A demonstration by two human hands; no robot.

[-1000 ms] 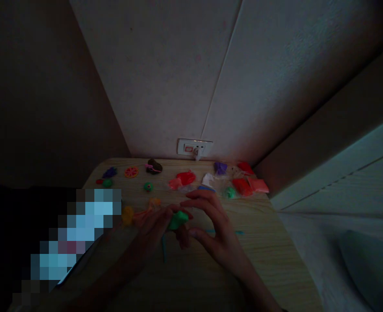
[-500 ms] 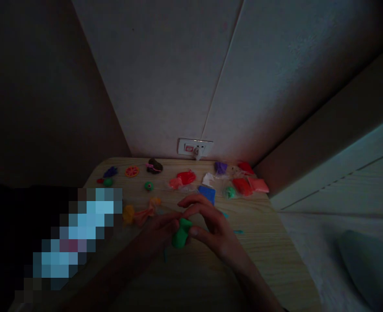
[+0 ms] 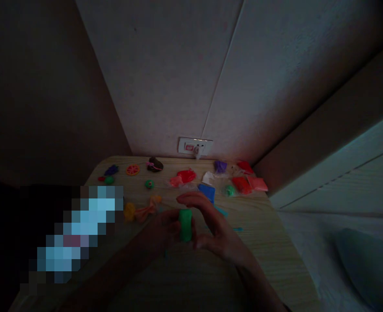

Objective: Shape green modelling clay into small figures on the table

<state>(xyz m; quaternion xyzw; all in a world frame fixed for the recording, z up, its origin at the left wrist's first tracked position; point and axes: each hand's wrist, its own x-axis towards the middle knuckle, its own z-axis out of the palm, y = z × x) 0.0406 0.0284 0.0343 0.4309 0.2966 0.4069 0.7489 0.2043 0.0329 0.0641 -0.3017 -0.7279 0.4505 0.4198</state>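
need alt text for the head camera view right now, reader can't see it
A person's left hand holds a green piece over a pale wooden table in dim light, the right hand curved open close beside it. Beyond them lie a blue piece, red packets and other small colourful pieces, below a wall socket.

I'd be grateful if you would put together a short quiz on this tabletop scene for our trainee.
1. Multiple choice: what colour is the held piece between the left hand and the right hand?
A) blue
B) green
C) white

2. True or false: the purple lump lies closer to the wall than the blue square does.

3. Fill in: as pictured, the slice-like disc lies to the ____ of the brown lump.

Key: 1. B; 2. True; 3. left
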